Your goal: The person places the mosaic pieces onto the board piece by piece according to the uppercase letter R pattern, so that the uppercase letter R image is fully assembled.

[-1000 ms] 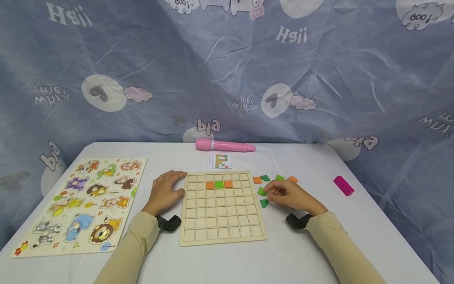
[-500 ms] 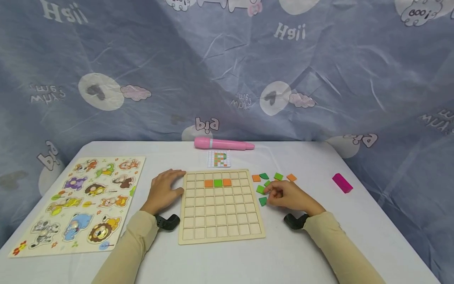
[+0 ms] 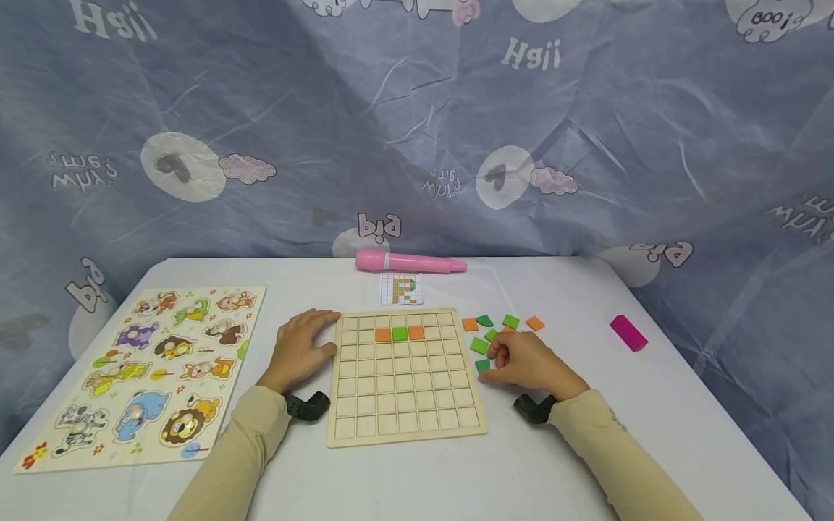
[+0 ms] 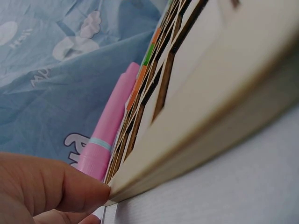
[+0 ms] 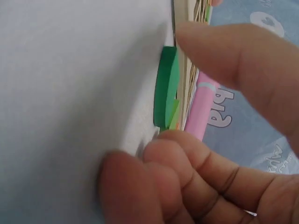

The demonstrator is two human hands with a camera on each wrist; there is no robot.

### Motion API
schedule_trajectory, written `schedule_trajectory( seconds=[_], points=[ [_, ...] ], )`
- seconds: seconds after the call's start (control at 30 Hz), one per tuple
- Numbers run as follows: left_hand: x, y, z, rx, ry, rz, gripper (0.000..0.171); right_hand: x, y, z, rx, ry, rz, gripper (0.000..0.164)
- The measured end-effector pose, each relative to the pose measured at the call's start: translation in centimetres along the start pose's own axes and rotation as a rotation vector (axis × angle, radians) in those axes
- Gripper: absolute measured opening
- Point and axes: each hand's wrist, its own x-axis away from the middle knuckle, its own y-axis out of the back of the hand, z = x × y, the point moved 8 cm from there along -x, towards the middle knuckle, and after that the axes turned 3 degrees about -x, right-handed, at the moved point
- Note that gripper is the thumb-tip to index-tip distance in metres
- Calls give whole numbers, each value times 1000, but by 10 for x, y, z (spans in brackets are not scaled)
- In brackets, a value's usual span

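Observation:
A wooden grid board [image 3: 407,383] lies on the table, with a row of orange [image 3: 383,335], green [image 3: 399,333] and orange [image 3: 415,333] square tiles in it. My left hand [image 3: 300,351] rests along the board's left edge, fingers extended. In the left wrist view, the thumb [image 4: 79,189] touches that edge. Right of the board, my right hand [image 3: 528,362] hovers low over loose tiles, its fingers curled and its thumb apart. Between thumb and fingers lies a dark green curved-edge tile [image 5: 167,86], flat on the table and not gripped. The hand hides part of the pile.
Several loose tiles, such as a green square [image 3: 479,345] and an orange square [image 3: 535,323], lie right of the board. Behind it are a pattern card [image 3: 402,289] and a pink pen-shaped object [image 3: 410,262]. An animal puzzle [image 3: 146,376] lies left, a magenta block [image 3: 628,333] right.
My right hand has shifted slightly left and nearer, and its thumb has spread toward the dark green tile. The left hand keeps its place at the board. The head view has tilted slightly.

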Motion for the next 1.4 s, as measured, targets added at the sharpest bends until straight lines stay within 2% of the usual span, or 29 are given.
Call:
schedule_trajectory(
  seconds=[0.33, 0.53, 0.93, 1.17, 1.4],
  points=[
    [0, 1, 1, -2, 1, 0, 61, -2, -1, 5, 58, 19, -35, 30],
    [-1, 1, 3, -5, -1, -6, 60, -2, 0, 6, 63, 37, -24, 27],
    [0, 2, 0, -5, -9, -14, 59, -5, 6, 3, -69, 99, -4, 29],
    [-1, 1, 0, -2, -4, -3, 60, -11, 7, -3, -149, 68, 8, 28],
    [0, 1, -1, -3, 7, 9, 60, -23, 4, -6, -293, 42, 35, 32]
  ],
)
